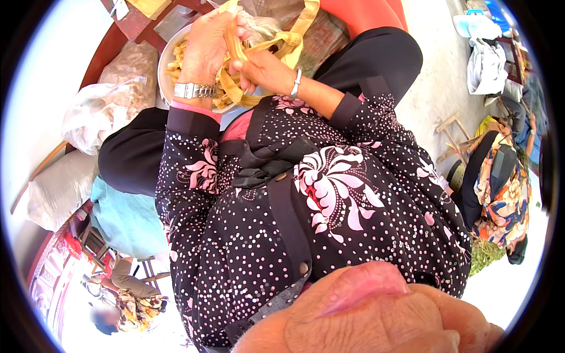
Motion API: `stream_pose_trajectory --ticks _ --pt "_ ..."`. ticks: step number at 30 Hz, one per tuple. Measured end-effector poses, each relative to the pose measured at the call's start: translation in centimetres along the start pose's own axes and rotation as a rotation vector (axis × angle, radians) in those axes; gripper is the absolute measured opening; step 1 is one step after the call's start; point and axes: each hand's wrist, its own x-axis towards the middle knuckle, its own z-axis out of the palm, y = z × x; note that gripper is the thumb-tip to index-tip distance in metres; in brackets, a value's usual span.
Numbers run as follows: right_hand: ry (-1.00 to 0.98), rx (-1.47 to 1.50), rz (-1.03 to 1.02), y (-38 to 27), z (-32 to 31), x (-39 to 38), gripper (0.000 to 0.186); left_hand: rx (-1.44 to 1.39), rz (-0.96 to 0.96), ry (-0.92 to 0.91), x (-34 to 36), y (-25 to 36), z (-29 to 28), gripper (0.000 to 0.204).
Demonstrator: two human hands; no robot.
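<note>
Looping across the top centre of the frame, a yellow strip (305,22) is held in both hands, the left hand (206,44) pinching it and the right hand (266,70) closed around it close by. Behind the left hand, a white bowl (162,66) holds more strips (175,63). Farther out, a clear bag (88,120) lies at left, a teal cloth (126,212) at lower left, and a wooden stool (454,141) stands at right, near another person (507,197).

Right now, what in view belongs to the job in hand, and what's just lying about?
In the job:
yellow strips, in left grip and right grip
white bowl
yellow pieces in it

Lying about, apparently:
clear plastic bag
pale sack
turquoise cloth
wooden stool
</note>
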Motion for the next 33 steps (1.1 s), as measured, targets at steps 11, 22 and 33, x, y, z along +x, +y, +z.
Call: stream_pose_trajectory --ticks 11,22,33 --pt "0.077 0.754 0.009 0.1 -4.5 1.0 0.058 0.535 0.000 -0.059 -7.3 2.6 4.2 0.025" --pt "0.015 0.989 -0.050 3.4 -11.3 7.2 0.067 0.471 -0.099 -0.187 -11.5 2.8 4.9 0.023" --pt "-0.011 0.838 0.003 4.5 -10.1 7.0 0.037 0.503 -0.205 -0.452 -11.7 0.7 4.7 0.026"
